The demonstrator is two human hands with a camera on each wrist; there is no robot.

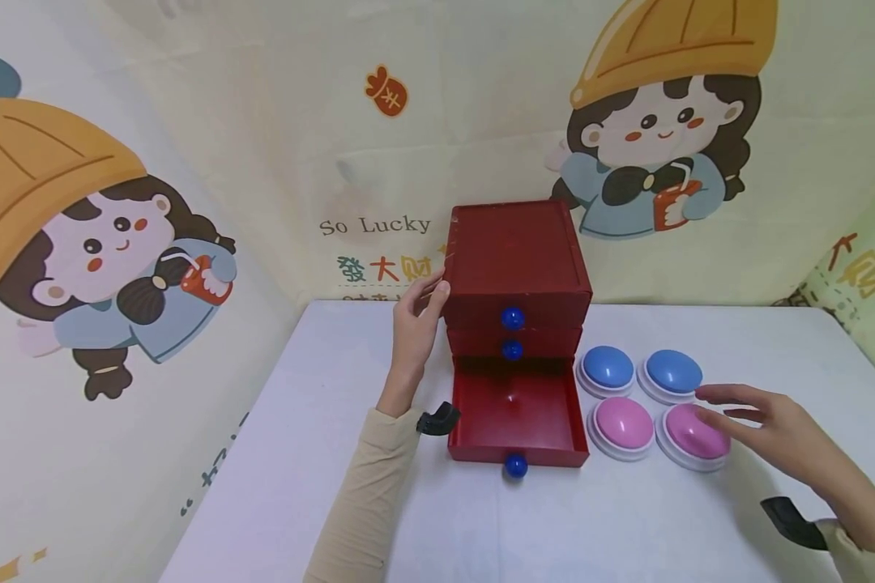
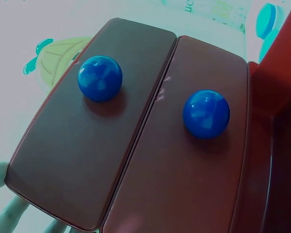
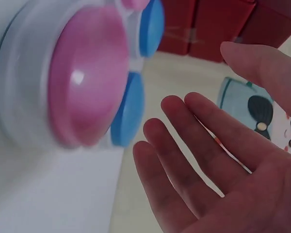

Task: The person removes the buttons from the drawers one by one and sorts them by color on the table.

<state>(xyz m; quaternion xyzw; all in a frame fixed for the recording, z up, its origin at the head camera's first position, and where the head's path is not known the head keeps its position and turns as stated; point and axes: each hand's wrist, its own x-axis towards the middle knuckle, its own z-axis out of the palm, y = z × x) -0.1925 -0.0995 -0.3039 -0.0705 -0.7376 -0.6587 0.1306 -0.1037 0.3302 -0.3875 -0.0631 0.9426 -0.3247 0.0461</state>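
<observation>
A small red chest of drawers (image 1: 516, 267), matte and boxy with a recessed top panel, stands at the table's centre against the printed backdrop. Its bottom drawer (image 1: 516, 421) is pulled out toward 6 o'clock, a shallow open tray; glossy blue ball knobs (image 1: 513, 317) mark each drawer front. The left hand (image 1: 417, 324) rests against the chest's left side at 9 o'clock, fingers nearly straight, the thumb lying on the front corner. The right hand (image 1: 766, 425) hovers spread and relaxed at 3 o'clock of the chest, its fingertips over the near-right pink dome (image 1: 693, 433); whether they touch it is hard to tell from the head view.

Four smooth plastic dome buttons on white round bases sit in a square just beside the open drawer: two blue domes (image 1: 608, 368) at the back, two pink in front, the other pink dome (image 1: 621, 425) just beside the drawer's right wall.

The left wrist view shows only the two closed drawer fronts (image 2: 136, 145) close up, with their seam and shiny knobs (image 2: 100, 78). The right wrist view shows the open palm (image 3: 223, 160) held apart from the blurred pink dome (image 3: 87, 77).

The white table (image 1: 299, 486) lies bare toward 7 o'clock and along the near edge.
</observation>
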